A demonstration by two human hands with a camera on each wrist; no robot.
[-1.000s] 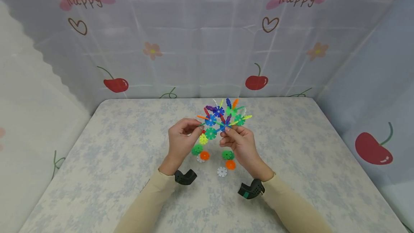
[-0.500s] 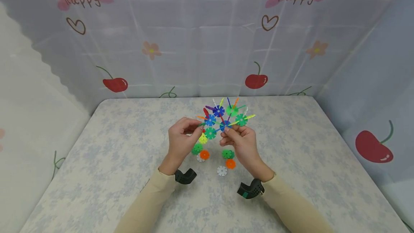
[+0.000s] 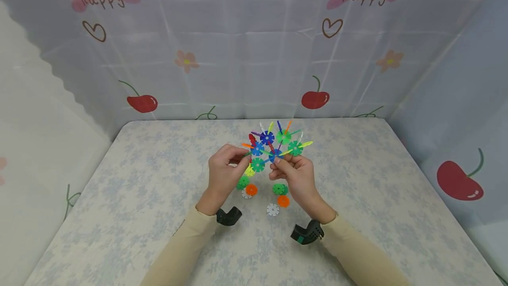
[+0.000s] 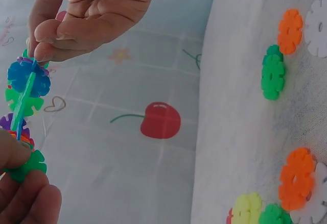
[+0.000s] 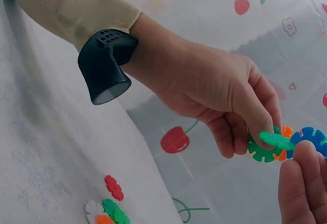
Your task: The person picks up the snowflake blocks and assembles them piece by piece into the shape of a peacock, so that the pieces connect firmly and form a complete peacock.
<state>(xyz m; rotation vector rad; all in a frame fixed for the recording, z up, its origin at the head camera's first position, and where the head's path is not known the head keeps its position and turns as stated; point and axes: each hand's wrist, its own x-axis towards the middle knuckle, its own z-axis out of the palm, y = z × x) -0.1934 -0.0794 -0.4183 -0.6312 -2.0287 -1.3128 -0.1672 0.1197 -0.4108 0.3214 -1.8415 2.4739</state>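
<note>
Green disc (image 5: 263,152) pinched in the left hand (image 3: 225,169), disc cluster (image 3: 267,137) gripped by the right hand (image 3: 294,171): straight, untwisted pressure suits best.

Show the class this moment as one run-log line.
left hand: pinches disc assembly; right hand: pinches disc assembly; table: orange discs, white discs

Cream sleeves (image 3: 186,242); black, bent wrist cameras (image 5: 104,68), perforated.

The place appears to be a curtained recording booth: pale fabric (image 3: 246,69) printed with cherries (image 3: 315,99), hearts (image 3: 341,23) and "happy" hangs behind and beside a blue-mottled table (image 3: 139,197), where a person wears black wrist cameras (image 3: 307,233).
</note>
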